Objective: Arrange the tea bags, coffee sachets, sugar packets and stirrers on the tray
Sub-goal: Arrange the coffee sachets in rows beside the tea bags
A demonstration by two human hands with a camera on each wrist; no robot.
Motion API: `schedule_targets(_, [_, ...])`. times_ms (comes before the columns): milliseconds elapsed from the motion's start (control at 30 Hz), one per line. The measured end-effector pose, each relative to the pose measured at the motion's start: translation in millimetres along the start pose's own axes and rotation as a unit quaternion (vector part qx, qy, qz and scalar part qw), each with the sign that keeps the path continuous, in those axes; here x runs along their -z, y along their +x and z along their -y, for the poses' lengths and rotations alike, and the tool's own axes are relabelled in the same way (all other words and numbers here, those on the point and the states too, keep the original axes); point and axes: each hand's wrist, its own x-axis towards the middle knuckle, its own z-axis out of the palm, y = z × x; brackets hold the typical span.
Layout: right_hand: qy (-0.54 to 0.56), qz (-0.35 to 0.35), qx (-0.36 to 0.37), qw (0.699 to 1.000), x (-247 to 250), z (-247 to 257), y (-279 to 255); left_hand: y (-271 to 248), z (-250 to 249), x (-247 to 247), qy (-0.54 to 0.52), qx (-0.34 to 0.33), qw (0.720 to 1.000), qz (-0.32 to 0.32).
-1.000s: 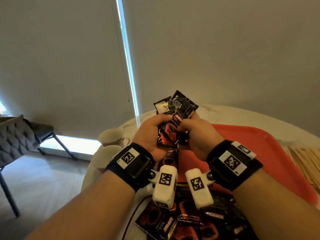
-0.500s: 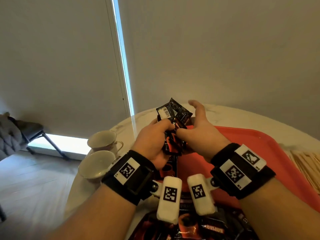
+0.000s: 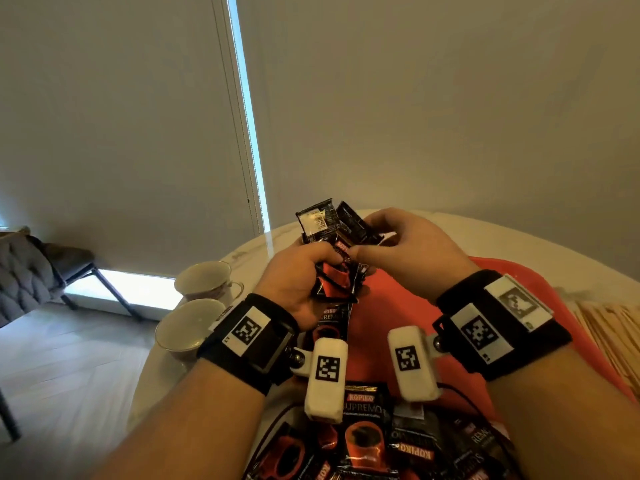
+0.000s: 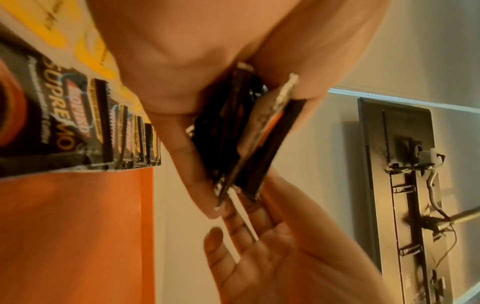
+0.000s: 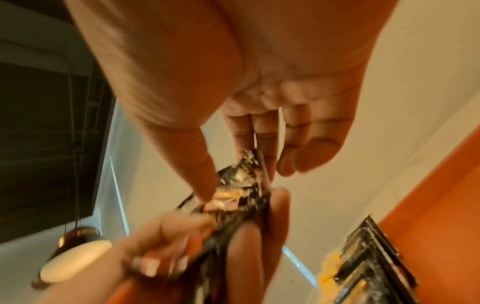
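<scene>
Left hand (image 3: 294,278) grips upright coffee sachets (image 3: 332,244) above the tray (image 3: 519,271); right hand (image 3: 405,251) pinches their top, fingers loosely extended.

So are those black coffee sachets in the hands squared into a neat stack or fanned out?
Fanned out: the black coffee sachets splay at different angles above the left hand, which grips them.

Left hand (image 3: 298,275) raised, fingers (image 5: 166,228) curled tight, right hand (image 3: 403,251) alongside, thumb and fingers (image 5: 259,131) pinching
</scene>
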Motion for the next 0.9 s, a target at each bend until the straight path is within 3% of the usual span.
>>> schedule_targets(133, [0.153,0.038,0.024,0.987,-1,1,3,-9,4,1,0.048,-0.015,0.997,0.056])
schedule_targets(233, [0.122,0.061,0.064,0.989,-4,3,0,-10,9,-1,0.065,-0.023,0.995,0.076])
schedule_targets(333, [0.119,0.02,0.059,0.991,-11,1,0,-9,11,1,0.073,-0.028,0.993,0.087])
schedule_targets(433, [0.26,-0.023,-0.005,0.965,-14,3,2,-8,7,6,0.055,-0.017,0.994,0.097])
schedule_targets(533, [0.33,-0.034,-0.043,0.942,-9,5,2,-7,3,9,0.025,-0.01,0.996,0.085])
schedule_targets(667, [0.271,-0.04,-0.047,0.961,-3,2,4,-9,3,5,0.029,-0.026,0.997,0.066])
schedule_targets(767, [0.241,-0.105,-0.038,0.964,1,0,5,-13,5,1,0.027,-0.025,0.996,0.078])
schedule_targets(900, [0.339,-0.192,-0.039,0.92,15,1,8,-10,2,1,-0.03,-0.058,0.998,0.022])
